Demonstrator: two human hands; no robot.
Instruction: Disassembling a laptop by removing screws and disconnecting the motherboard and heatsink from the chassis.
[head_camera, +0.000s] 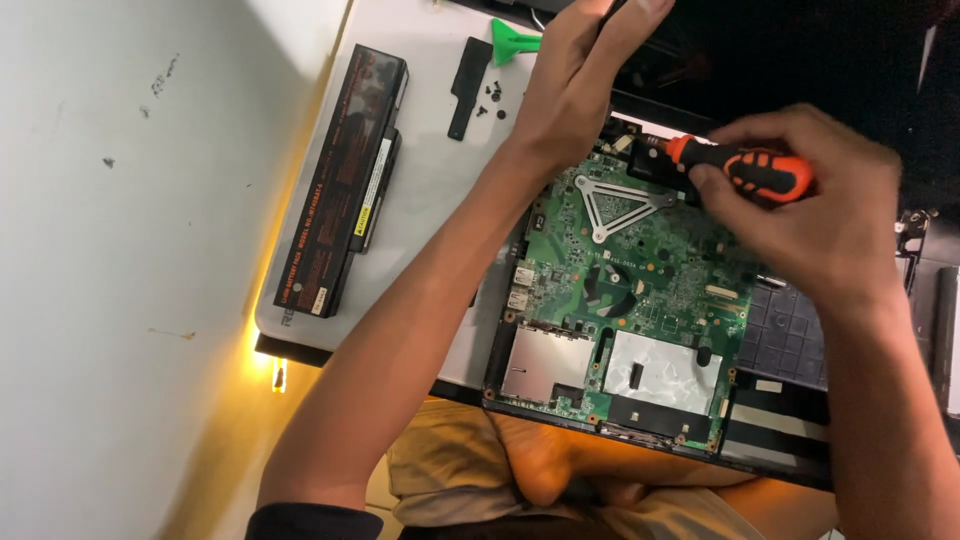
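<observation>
Gripping orange-black screwdriver (745, 170), right hand (820, 215) fingers closed round handle; long axis roughly level, tip pointing left toward top edge of green motherboard (640, 290). Left hand (575, 85) fingers curled, pressing dark laptop edge just above tip, nearer to it. Battery (345, 180), small screws (495, 95), green pry tool (512, 42) well left on table (430, 200).

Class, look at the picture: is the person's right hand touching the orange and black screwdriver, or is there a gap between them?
Touching. The head view shows the right hand with its fingers wrapped round the handle of the orange and black screwdriver, above the green circuit board.
</observation>
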